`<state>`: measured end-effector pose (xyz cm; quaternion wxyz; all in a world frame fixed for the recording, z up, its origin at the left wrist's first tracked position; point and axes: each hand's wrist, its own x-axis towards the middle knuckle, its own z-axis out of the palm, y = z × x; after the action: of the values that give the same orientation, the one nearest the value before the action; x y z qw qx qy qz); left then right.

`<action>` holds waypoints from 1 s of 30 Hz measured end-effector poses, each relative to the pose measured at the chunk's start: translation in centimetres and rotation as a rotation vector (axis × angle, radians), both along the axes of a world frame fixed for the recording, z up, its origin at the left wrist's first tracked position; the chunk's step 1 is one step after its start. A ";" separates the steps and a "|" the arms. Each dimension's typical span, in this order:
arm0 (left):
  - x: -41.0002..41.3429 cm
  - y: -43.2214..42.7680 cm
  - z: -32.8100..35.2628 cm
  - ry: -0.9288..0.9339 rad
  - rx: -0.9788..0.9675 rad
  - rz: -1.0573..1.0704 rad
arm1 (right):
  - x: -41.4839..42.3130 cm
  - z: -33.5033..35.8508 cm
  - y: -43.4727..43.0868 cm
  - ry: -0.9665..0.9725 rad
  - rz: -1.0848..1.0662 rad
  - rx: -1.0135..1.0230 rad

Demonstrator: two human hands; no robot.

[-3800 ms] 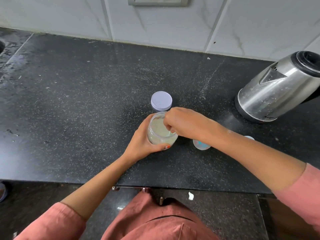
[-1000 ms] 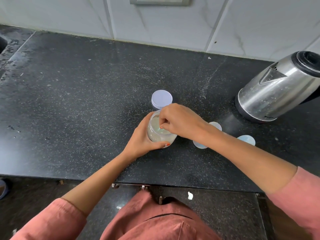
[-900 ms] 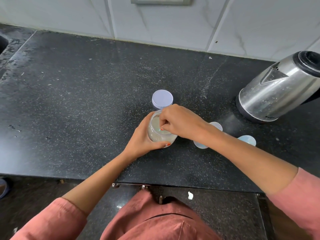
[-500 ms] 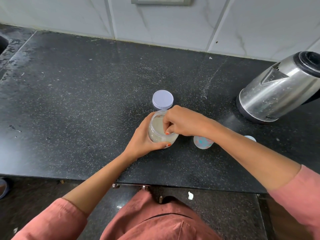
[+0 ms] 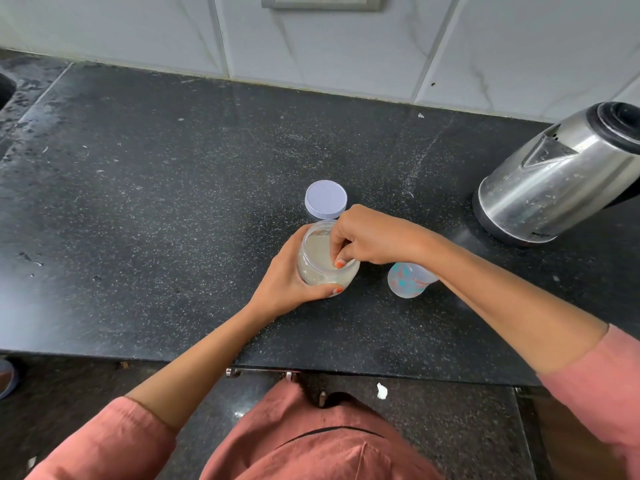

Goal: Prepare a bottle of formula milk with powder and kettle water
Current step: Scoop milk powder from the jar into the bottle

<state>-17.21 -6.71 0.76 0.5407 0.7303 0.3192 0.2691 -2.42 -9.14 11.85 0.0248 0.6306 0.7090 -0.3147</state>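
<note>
A clear powder jar [image 5: 317, 259], partly full of pale formula powder, stands open on the black counter [image 5: 173, 202]. My left hand [image 5: 285, 285] grips its side from the left. My right hand [image 5: 375, 237] reaches over the jar's mouth with fingers curled down inside it, pinching what looks like a small scoop, almost wholly hidden by the hand. The jar's lilac lid [image 5: 325, 199] lies just behind the jar. A clear baby bottle [image 5: 408, 280] with teal and red print stands open to the right, partly under my right forearm. The steel kettle [image 5: 554, 188] stands far right.
A white tiled wall [image 5: 329, 39] with a switch plate runs behind the counter. The counter's front edge is near my body. A wet patch and a sink edge [image 5: 7, 88] lie at the far left. Small white specks dot the surface.
My right hand moved from above the jar's rim back down into its mouth. The arm now covers the small round caps seen to the right a second ago. The left hand keeps its hold.
</note>
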 end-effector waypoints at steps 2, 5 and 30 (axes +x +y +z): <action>0.0 0.0 0.0 -0.002 0.000 -0.001 | -0.1 0.0 0.2 -0.002 0.014 -0.002; 0.0 0.0 0.0 -0.006 -0.004 0.001 | -0.3 0.0 0.2 0.020 0.009 0.023; 0.0 -0.1 0.1 -0.036 0.002 -0.026 | 0.3 0.3 0.0 0.062 0.011 -0.006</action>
<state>-17.23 -6.80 0.90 0.5491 0.7300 0.2995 0.2756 -2.11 -9.14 12.18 0.0064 0.6165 0.7120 -0.3362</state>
